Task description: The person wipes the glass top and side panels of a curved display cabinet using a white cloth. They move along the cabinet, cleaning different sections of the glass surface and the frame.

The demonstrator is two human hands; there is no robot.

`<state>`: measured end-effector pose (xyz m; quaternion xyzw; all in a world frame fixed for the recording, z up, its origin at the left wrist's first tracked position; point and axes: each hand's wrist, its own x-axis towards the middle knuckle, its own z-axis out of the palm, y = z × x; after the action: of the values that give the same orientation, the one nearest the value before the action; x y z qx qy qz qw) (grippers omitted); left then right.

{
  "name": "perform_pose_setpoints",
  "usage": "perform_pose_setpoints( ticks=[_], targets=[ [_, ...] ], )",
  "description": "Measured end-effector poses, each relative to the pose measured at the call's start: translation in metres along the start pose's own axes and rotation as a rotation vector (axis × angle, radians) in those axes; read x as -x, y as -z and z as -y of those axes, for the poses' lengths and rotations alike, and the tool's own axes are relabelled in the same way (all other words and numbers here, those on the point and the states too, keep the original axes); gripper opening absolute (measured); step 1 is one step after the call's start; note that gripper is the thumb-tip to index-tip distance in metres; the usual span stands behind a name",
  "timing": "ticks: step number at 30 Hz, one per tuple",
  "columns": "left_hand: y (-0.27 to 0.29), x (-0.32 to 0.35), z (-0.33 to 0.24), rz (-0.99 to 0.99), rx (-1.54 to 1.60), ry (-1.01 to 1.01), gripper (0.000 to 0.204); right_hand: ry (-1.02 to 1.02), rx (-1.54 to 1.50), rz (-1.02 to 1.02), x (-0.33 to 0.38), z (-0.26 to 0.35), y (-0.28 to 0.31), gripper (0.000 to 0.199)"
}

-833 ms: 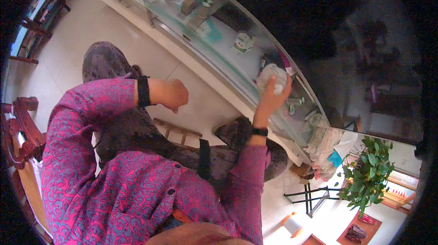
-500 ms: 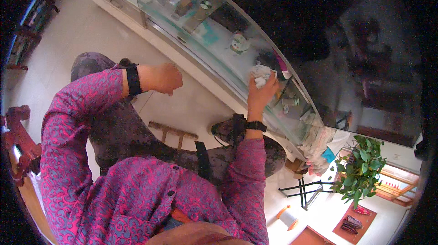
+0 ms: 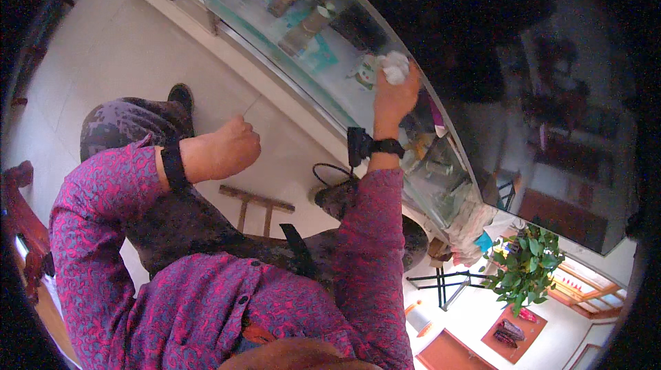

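Observation:
My right hand (image 3: 397,100) is closed around a crumpled white wad (image 3: 394,67), cloth or tissue, on or just over the glass top (image 3: 344,87) of a display case. Fingers and wad sit near the far side of the glass. My left hand (image 3: 224,149) is held above the floor in front of me, closed like a fist with the thumb side up. Whatever it may hold is hidden. Black straps circle both wrists, and a small black device (image 3: 358,146) is on the right one.
Inside the case lie spools (image 3: 306,29) and small items. Bundled pale cloth (image 3: 467,235) and a leafy plant (image 3: 527,266) stand at its right end. A wooden frame piece (image 3: 255,198) is by my legs. Red wooden furniture (image 3: 27,232) stands at left.
My right hand has moved farther up the glass with the white wad. My left hand has shifted down and to the left, still closed. The view has also shifted slightly.

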<state>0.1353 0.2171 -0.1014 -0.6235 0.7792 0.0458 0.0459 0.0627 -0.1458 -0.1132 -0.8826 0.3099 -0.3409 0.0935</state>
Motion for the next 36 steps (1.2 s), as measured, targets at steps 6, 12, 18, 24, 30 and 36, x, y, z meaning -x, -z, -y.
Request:
perform_pose_setpoints(
  ticks=[6, 12, 18, 24, 30, 36],
  targets=[
    [-0.008, -0.007, -0.003, 0.146, 0.118, -0.017, 0.016, 0.091, -0.207, 0.118, -0.017, 0.062, -0.037, 0.077],
    [-0.012, -0.005, -0.002, 0.048, -0.025, -0.002, 0.026, 0.166, -0.115, 0.233, -0.021, 0.048, -0.024, 0.071],
    [-0.009, 0.002, 0.002, -0.022, -0.016, 0.032, 0.021, 0.114, 0.057, 0.137, 0.001, -0.018, 0.042, 0.072],
    [-0.007, -0.001, -0.004, 0.047, 0.014, 0.056, 0.007, 0.047, 0.236, 0.164, 0.018, -0.024, 0.045, 0.078],
    [-0.014, -0.002, -0.002, -0.011, -0.039, -0.010, 0.012, 0.182, 0.062, 0.317, -0.023, 0.068, -0.022, 0.075],
    [-0.019, -0.004, 0.003, 0.052, -0.024, 0.019, 0.024, 0.203, 0.113, 0.260, -0.026, 0.073, -0.021, 0.067]
  ],
)
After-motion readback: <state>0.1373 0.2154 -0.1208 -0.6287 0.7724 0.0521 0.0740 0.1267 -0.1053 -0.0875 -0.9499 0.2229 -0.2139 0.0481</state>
